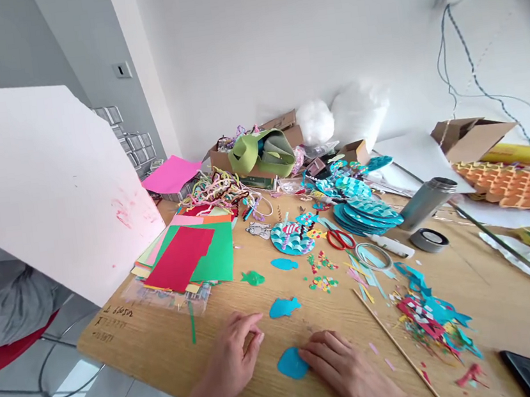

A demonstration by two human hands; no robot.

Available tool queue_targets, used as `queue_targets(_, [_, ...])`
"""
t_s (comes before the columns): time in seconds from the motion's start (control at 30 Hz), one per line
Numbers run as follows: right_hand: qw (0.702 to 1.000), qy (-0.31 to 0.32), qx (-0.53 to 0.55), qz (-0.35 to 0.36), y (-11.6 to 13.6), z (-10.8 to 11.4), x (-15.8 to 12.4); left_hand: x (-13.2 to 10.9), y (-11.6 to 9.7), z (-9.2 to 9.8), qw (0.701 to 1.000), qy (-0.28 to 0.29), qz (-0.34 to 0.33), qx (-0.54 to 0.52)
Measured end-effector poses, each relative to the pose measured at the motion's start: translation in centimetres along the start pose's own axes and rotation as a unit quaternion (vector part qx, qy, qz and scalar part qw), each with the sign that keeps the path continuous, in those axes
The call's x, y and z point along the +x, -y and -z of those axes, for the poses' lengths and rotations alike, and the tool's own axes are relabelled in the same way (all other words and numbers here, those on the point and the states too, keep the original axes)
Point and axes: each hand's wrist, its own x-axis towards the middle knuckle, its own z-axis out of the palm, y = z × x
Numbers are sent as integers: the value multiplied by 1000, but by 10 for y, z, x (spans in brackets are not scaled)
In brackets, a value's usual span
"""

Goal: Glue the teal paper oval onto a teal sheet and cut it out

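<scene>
My left hand (pixel 233 355) rests on the wooden table (pixel 157 347), its fingers bent with the tips touching the wood; nothing shows in it. My right hand (pixel 346 369) lies flat, fingers stretched, its fingertips on the edge of a blue paper cut-out (pixel 292 364). A blue paper fish (pixel 284 307) lies just beyond both hands. Farther off lie a smaller blue fish (pixel 284 264) and a green fish (pixel 253 278).
A stack of coloured paper sheets (pixel 190 259) lies at the left, a white board (pixel 36 188) beside it. Red scissors (pixel 340 239), tape rolls (pixel 428 239), a metal bottle (pixel 427 202), blue scaled discs (pixel 366 212), paper scraps (pixel 429 317), a thin wooden stick (pixel 393 344) and boxes crowd the right and back.
</scene>
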Motion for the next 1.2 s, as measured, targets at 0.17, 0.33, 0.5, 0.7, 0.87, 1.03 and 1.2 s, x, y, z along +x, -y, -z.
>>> queue_targets(0.17, [1000, 1, -2, 20, 0, 1, -3, 1, -1, -2, 1000, 5, 7, -8])
queue_targets(0.33, [999, -18, 34, 15, -2, 2, -5, 3, -2, -4, 1000, -5, 8, -20])
queue_targets(0.5, [968, -44, 210, -131, 3, 5, 0, 8, -12, 2, 997, -22, 6, -74])
queue_targets(0.7, [839, -41, 424, -337, 6, 14, 14, 16, -27, 12, 991, -24, -26, -127])
queue_targets(0.87, [756, -41, 550, -353, 2, 11, 20, 24, -34, 9, 989, -4, -50, -137])
queue_targets(1.03, [714, -37, 609, -345, -1, 11, 24, 29, -36, 4, 988, -13, -46, -148])
queue_targets(1.2, [732, -23, 591, -339, -10, 22, 35, 39, -37, 3, 983, -17, 28, -181])
